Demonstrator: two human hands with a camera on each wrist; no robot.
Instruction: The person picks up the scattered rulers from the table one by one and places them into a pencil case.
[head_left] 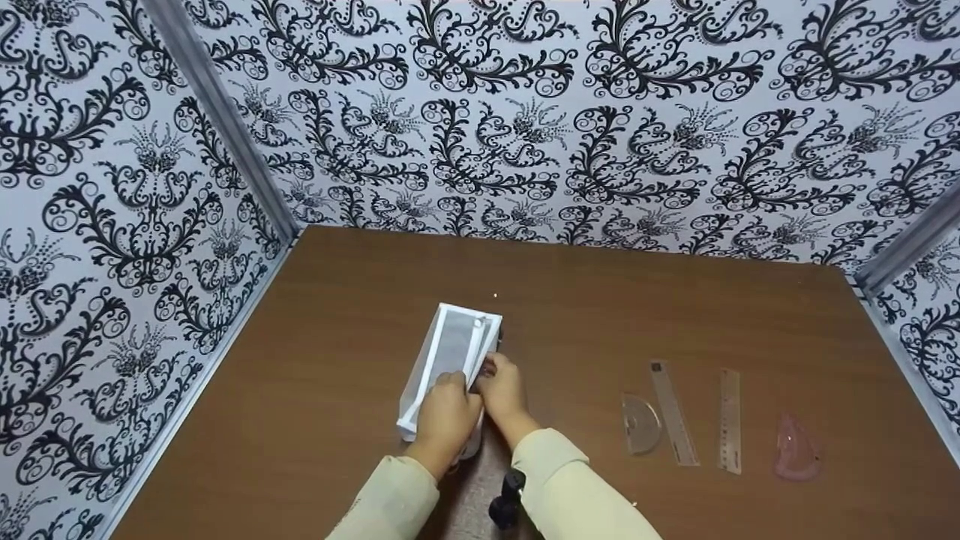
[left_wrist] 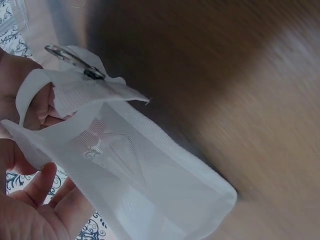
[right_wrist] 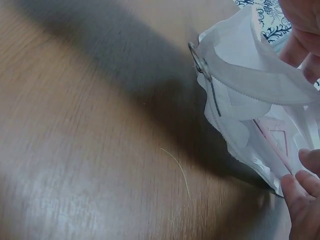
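Note:
A white mesh pouch (head_left: 450, 341) with white borders lies at a slant near the middle of the brown table. My left hand (head_left: 446, 420) grips its near part from above. At the pouch's right edge my right hand (head_left: 504, 386) pinches the border with bent fingers. The mouth of the pouch (left_wrist: 145, 165) gapes in the left wrist view, and a metal ring (left_wrist: 72, 60) hangs at one end. Inside, a pink set square (right_wrist: 274, 137) shows in the right wrist view. Some fingertips are hidden behind the fabric.
To the right lie a clear protractor (head_left: 641, 425), a clear ruler (head_left: 675, 416), a second ruler (head_left: 730, 421) and a pink see-through piece (head_left: 796, 450). A black object (head_left: 508, 499) shows between the forearms. Patterned walls (head_left: 495, 150) border the table (head_left: 337, 300).

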